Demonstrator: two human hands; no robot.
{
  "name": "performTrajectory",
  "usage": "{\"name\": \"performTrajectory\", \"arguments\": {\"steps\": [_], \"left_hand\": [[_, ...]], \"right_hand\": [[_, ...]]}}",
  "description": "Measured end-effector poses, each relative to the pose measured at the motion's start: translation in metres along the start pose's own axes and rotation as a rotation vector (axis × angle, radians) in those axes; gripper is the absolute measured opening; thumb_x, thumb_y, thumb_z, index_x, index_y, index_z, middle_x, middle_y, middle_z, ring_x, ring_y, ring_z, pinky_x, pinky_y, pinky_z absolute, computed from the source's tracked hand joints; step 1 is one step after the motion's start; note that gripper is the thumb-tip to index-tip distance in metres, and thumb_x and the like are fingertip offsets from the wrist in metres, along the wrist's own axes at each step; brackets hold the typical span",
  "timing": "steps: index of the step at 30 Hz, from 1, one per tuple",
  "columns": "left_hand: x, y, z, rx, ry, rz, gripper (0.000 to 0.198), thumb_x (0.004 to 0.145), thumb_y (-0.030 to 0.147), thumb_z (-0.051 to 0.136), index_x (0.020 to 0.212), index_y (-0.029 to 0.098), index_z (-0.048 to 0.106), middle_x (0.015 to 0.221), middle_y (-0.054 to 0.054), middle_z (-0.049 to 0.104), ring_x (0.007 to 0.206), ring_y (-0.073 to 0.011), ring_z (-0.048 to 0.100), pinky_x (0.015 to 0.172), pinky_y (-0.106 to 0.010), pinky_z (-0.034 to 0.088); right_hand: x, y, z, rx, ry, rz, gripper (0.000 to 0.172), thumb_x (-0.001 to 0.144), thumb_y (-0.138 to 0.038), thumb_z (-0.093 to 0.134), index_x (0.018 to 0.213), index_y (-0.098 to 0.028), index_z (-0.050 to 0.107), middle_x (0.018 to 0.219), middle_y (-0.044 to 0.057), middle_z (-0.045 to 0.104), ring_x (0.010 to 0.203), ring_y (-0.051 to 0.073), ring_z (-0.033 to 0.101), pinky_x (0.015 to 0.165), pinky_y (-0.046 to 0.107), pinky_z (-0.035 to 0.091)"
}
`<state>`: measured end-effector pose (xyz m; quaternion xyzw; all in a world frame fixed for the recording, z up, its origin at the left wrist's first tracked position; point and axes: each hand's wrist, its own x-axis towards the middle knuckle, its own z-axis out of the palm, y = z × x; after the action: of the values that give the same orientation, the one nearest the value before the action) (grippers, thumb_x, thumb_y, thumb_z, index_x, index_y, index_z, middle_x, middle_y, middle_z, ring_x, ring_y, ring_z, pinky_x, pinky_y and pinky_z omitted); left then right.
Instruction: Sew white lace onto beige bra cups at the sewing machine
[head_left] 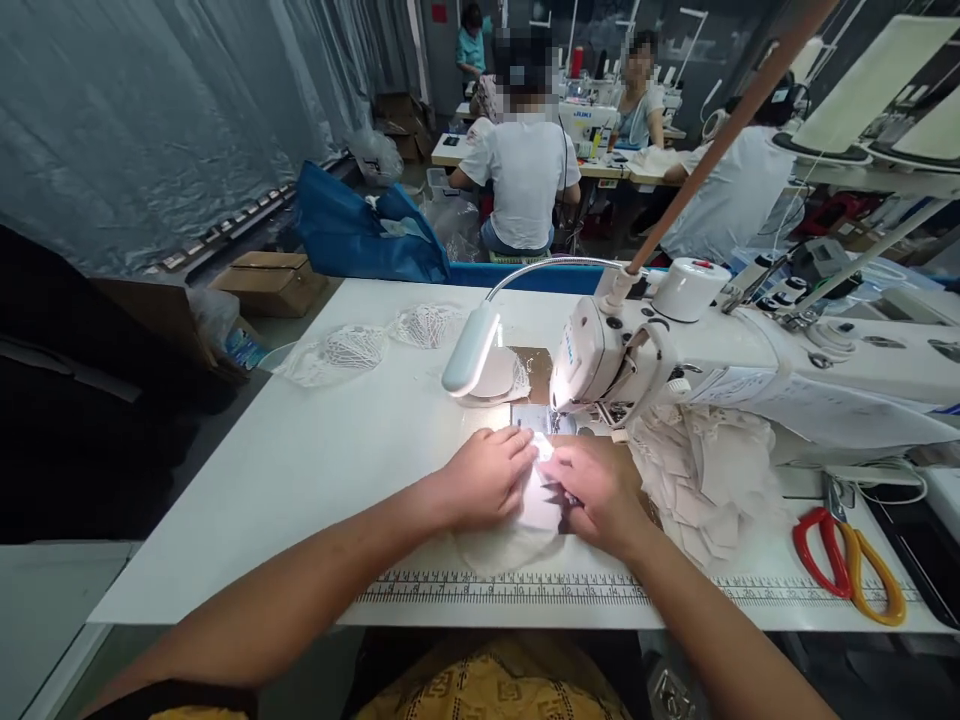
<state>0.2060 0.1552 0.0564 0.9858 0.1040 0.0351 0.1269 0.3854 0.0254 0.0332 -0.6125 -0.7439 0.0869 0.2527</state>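
A white fabric piece [538, 505] lies under the lamp, in front of the needle area of a white sewing machine [581, 355]. My left hand [489, 475] rests flat on its left side, fingers stretched toward the presser foot. At the right edge of the cloth, my right hand [600, 495] is closed, thumb and forefinger against the fabric. Small dark pointed blades, which look like thread snips [553, 493], stick out from under its fingers; their handles are mostly hidden. A paler, sheer layer [487, 555] spreads below the piece.
White cut pieces [705, 480] are heaped right of the machine. Red-and-yellow-handled scissors [847, 560] lie at the right. Lace cups [349, 347] and stacked white pieces [499, 378] are on the table's far side. A lamp [472, 350] hangs low. Co-workers sit beyond.
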Motion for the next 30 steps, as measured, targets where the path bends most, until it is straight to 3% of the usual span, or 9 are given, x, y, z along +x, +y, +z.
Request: {"name": "performTrajectory", "arguments": {"steps": [4, 8, 11, 15, 19, 22, 25, 27, 30], "left_hand": [[-0.009, -0.003, -0.029, -0.243, 0.051, -0.01, 0.037, 0.089, 0.024, 0.049, 0.124, 0.017, 0.06, 0.127, -0.01, 0.063, 0.115, -0.0225, 0.06, 0.097, -0.033, 0.048], [0.027, -0.037, -0.045, -0.218, 0.224, -0.24, 0.037, 0.087, 0.017, 0.045, 0.121, 0.015, 0.06, 0.132, -0.01, 0.058, 0.123, -0.0238, 0.053, 0.106, -0.035, 0.04], [0.058, -0.065, -0.044, -0.213, 0.117, -0.403, 0.057, 0.078, 0.016, 0.055, 0.134, 0.015, 0.049, 0.145, -0.014, 0.045, 0.133, -0.0304, 0.041, 0.11, -0.043, 0.033], [0.062, -0.081, -0.036, -0.31, 0.018, -0.511, 0.059, 0.066, 0.021, 0.066, 0.124, 0.012, 0.056, 0.116, -0.015, 0.065, 0.105, -0.0327, 0.062, 0.086, -0.039, 0.05], [0.028, -0.069, -0.029, -0.522, -0.084, -0.521, 0.028, 0.072, 0.033, 0.063, 0.091, 0.012, 0.066, 0.086, -0.008, 0.071, 0.079, -0.0247, 0.067, 0.063, -0.027, 0.051], [0.003, -0.052, -0.026, -0.753, -0.095, -0.502, 0.032, 0.079, 0.044, 0.057, 0.081, 0.013, 0.064, 0.081, -0.007, 0.07, 0.076, -0.0228, 0.067, 0.06, -0.026, 0.05], [-0.01, -0.038, -0.025, -1.063, -0.072, -0.494, 0.034, 0.078, 0.046, 0.062, 0.08, 0.012, 0.064, 0.08, -0.006, 0.068, 0.075, -0.0222, 0.065, 0.061, -0.027, 0.049], [-0.012, -0.034, -0.024, -1.185, -0.069, -0.465, 0.032, 0.078, 0.044, 0.064, 0.079, 0.012, 0.064, 0.077, -0.005, 0.066, 0.072, -0.0198, 0.062, 0.06, -0.025, 0.046], [-0.013, -0.035, -0.021, -1.192, -0.071, -0.411, 0.027, 0.078, 0.039, 0.063, 0.072, 0.013, 0.061, 0.072, -0.002, 0.062, 0.069, -0.0169, 0.058, 0.059, -0.023, 0.042]], "right_hand": [[-0.002, -0.006, -0.002, -0.039, -0.197, -0.152, 0.045, 0.069, -0.005, 0.051, 0.109, -0.023, 0.064, 0.121, 0.007, 0.061, 0.094, 0.02, 0.059, 0.074, 0.027, 0.045], [0.0, -0.01, -0.007, -0.008, -0.257, -0.162, 0.037, 0.066, -0.001, 0.05, 0.093, -0.023, 0.063, 0.111, 0.003, 0.062, 0.089, 0.016, 0.058, 0.069, 0.023, 0.04], [-0.001, -0.011, -0.014, -0.003, -0.29, -0.143, 0.028, 0.062, 0.001, 0.049, 0.077, -0.021, 0.058, 0.093, 0.0, 0.062, 0.079, 0.014, 0.056, 0.061, 0.021, 0.034], [-0.01, -0.008, -0.031, -0.054, -0.365, -0.069, 0.022, 0.058, 0.001, 0.047, 0.064, -0.019, 0.052, 0.076, -0.001, 0.058, 0.07, 0.014, 0.052, 0.058, 0.023, 0.03], [-0.018, -0.002, -0.046, 0.142, -0.41, 0.07, 0.024, 0.068, 0.0, 0.047, 0.071, -0.02, 0.06, 0.073, -0.001, 0.062, 0.069, 0.015, 0.056, 0.062, 0.025, 0.038], [-0.009, -0.001, -0.042, 0.39, -0.262, 0.265, 0.018, 0.087, -0.021, 0.051, 0.096, -0.021, 0.067, 0.093, 0.005, 0.069, 0.085, 0.02, 0.062, 0.073, 0.03, 0.046], [0.012, -0.006, -0.025, 0.571, -0.172, 0.441, 0.043, 0.082, -0.041, 0.064, 0.119, -0.02, 0.062, 0.116, 0.009, 0.066, 0.104, 0.026, 0.061, 0.084, 0.035, 0.048], [0.026, -0.01, -0.013, 0.637, -0.189, 0.463, 0.042, 0.078, -0.04, 0.068, 0.114, -0.019, 0.064, 0.109, 0.008, 0.068, 0.099, 0.025, 0.062, 0.082, 0.035, 0.048], [0.036, -0.015, 0.0, 0.644, -0.177, 0.473, 0.023, 0.082, -0.04, 0.062, 0.082, -0.017, 0.066, 0.077, 0.003, 0.065, 0.072, 0.02, 0.059, 0.064, 0.03, 0.044]]}}
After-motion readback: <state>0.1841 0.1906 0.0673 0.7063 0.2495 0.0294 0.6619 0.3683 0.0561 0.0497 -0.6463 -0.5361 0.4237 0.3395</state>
